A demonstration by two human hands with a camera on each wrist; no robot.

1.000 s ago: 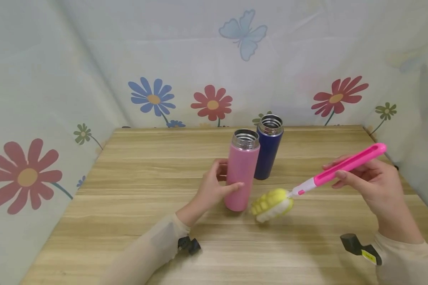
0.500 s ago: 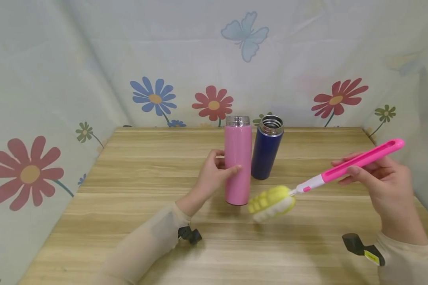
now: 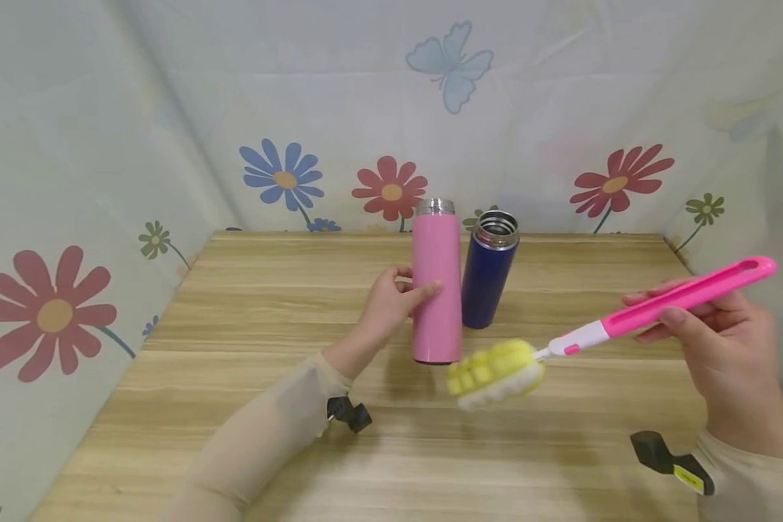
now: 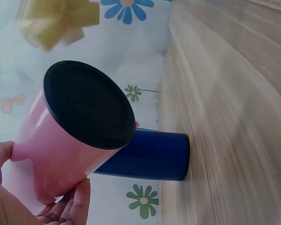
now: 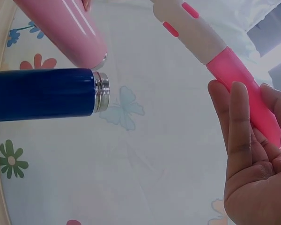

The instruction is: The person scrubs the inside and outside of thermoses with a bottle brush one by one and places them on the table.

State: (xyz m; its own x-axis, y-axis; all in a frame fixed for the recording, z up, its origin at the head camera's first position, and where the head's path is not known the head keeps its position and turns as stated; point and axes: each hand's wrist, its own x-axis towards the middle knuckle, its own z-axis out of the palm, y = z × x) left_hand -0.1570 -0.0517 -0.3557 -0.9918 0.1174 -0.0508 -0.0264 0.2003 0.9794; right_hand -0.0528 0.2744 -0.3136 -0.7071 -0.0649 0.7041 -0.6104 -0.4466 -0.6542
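My left hand (image 3: 391, 304) grips a pink bottle (image 3: 437, 275) around its middle, thumb across the near side. The bottle is lidless with a silver neck, held off the table and tipped away, so its opening is hidden; its black base (image 4: 89, 105) faces the left wrist camera. My right hand (image 3: 731, 341) holds a bottle brush by its pink handle (image 3: 685, 293). Its yellow and white sponge head (image 3: 496, 373) hangs above the table, in front of the pink bottle's base and apart from it in the left wrist view.
A dark blue bottle (image 3: 489, 279) stands upright and lidless on the wooden table (image 3: 287, 304), just behind and right of the pink one. A flower-printed white curtain (image 3: 528, 87) closes off the back and sides.
The pink bottle has risen from the table and tipped, its opening turning out of sight. My right hand has moved to the right with the brush. The blue bottle has stayed put.
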